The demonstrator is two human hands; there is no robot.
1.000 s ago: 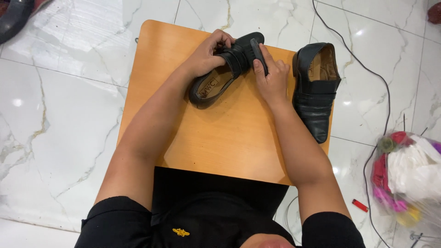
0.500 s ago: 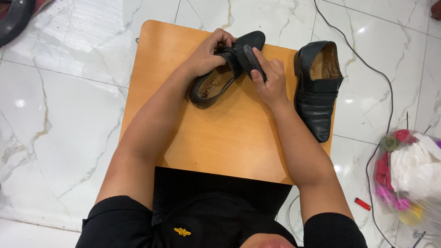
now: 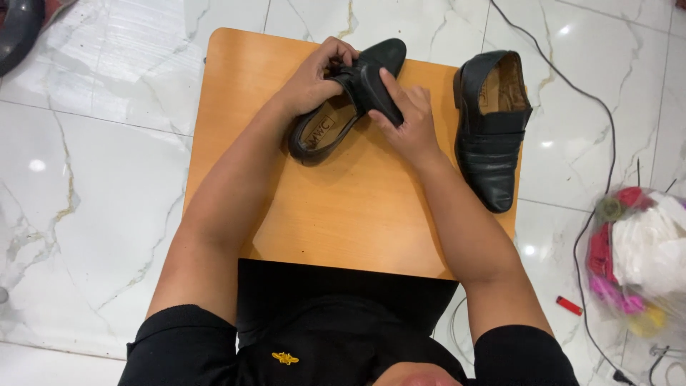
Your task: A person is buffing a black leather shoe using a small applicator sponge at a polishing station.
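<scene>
Fingers [image 3: 389,86] on diagonal shoe [image 3: 343,107], toe upper-right

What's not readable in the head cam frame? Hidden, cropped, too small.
- Strap area of the held shoe, head view: covered by the left hand and right hand, so the grip underneath is unclear.
- Dark object at top left: cut off by the frame edge.
- Contents of the plastic bag: blurred and cropped at the right edge.
- Soles of the second shoe: facing the wooden board.
</scene>
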